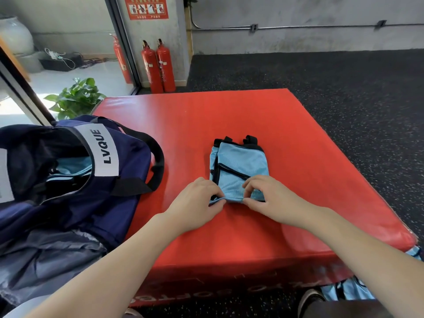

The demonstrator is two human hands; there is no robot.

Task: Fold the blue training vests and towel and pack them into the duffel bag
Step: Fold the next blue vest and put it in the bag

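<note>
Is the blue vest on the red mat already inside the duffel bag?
No, the folded vest lies on the red mat, apart from the duffel bag, with both hands pinching its near edge.

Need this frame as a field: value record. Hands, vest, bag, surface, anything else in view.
left hand: left hand pinches the near hem of the vest
right hand: right hand pinches the same hem, fingers curled on the fabric
vest: folded blue vest, flat on the mat, black trim at the far end
bag: navy duffel bag to the left, open, blue fabric visible inside
surface: red mat on dark speckled floor
other: more blue fabric on the floor, near right; two fire extinguishers by the wall
</note>
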